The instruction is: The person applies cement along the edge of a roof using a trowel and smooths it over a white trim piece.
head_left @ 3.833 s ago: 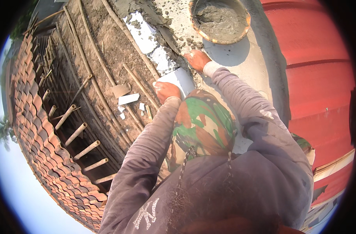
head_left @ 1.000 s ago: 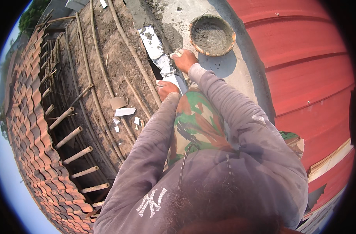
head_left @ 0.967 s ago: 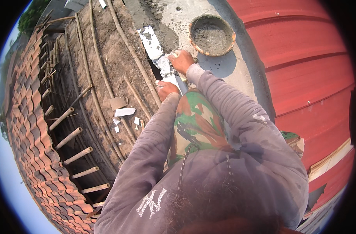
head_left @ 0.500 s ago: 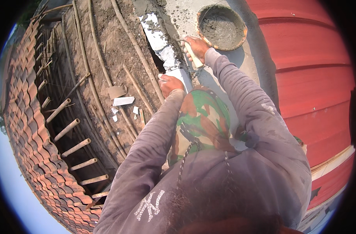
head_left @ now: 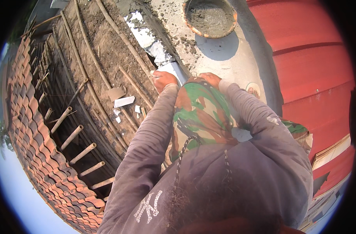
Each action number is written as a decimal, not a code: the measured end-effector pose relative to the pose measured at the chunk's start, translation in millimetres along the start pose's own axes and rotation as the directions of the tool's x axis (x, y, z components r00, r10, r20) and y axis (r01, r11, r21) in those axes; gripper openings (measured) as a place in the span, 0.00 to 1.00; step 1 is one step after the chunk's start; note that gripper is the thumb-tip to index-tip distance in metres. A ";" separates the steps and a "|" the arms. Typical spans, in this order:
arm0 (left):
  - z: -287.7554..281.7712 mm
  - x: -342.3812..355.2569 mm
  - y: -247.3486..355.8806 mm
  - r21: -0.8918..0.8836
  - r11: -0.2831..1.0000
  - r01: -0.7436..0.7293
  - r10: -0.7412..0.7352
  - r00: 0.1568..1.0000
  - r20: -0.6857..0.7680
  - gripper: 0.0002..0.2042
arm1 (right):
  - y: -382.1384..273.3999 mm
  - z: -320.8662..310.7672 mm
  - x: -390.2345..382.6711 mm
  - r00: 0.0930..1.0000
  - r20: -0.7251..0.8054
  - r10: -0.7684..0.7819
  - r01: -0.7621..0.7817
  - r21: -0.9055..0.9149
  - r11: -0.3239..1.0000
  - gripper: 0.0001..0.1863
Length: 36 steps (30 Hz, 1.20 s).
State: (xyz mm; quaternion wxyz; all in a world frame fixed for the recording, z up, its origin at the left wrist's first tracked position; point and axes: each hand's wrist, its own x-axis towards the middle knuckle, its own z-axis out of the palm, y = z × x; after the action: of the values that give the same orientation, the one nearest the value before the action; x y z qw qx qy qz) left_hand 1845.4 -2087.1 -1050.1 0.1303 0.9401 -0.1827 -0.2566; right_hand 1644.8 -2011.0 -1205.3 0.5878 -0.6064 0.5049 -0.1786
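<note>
A smooth white block (head_left: 173, 70) lies at the near end of a mortar-smeared white row of blocks (head_left: 143, 38). Curled against the block's left side is my left hand (head_left: 164, 80), its fingertips partly hidden. My right hand (head_left: 211, 79) is bent down just behind my knee in camouflage trousers (head_left: 201, 105). The knee covers its fingers, so whatever they hold is out of sight. Beyond that hand, a round bucket (head_left: 211, 19) of wet grey mortar stands on the concrete ledge (head_left: 224, 66).
Left of the block row, bamboo poles (head_left: 84, 66) lie over brown earth, with white block scraps (head_left: 124, 101) among them. Orange roof tiles (head_left: 37, 144) and protruding bamboo ends (head_left: 72, 137) line the far left. Red metal roofing (head_left: 310, 58) fills the right side.
My right hand, earlier near the bucket with a pale-handled trowel, has come back behind my knee; the trowel is now hidden. My left hand stays beside the white block. The view has shifted slightly.
</note>
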 end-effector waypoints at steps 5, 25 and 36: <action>1.8 11.0 -6.4 0.006 1.000 -0.022 0.022 1.000 -0.012 0.34 | -39.6 -27.5 -34.5 0.972 -0.072 0.225 -0.201 0.242 0.949 0.19; 7.4 19.0 -12.4 -0.028 1.000 -0.015 0.014 0.999 -0.031 0.36 | -129.4 -229.1 65.9 0.836 -0.191 0.514 -0.546 -0.199 0.814 0.22; 20.5 19.6 -13.8 -0.094 0.995 -0.019 0.012 0.997 -0.072 0.39 | -129.2 -137.1 -48.8 0.821 -0.440 0.364 -0.041 0.591 0.806 0.20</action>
State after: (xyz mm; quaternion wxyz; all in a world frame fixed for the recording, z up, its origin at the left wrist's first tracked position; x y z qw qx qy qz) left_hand 1854.1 -2085.8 -1080.4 0.1830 0.9401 -0.1727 -0.2300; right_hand 1564.8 -2069.8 -1037.9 0.5905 -0.2740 0.6375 -0.4122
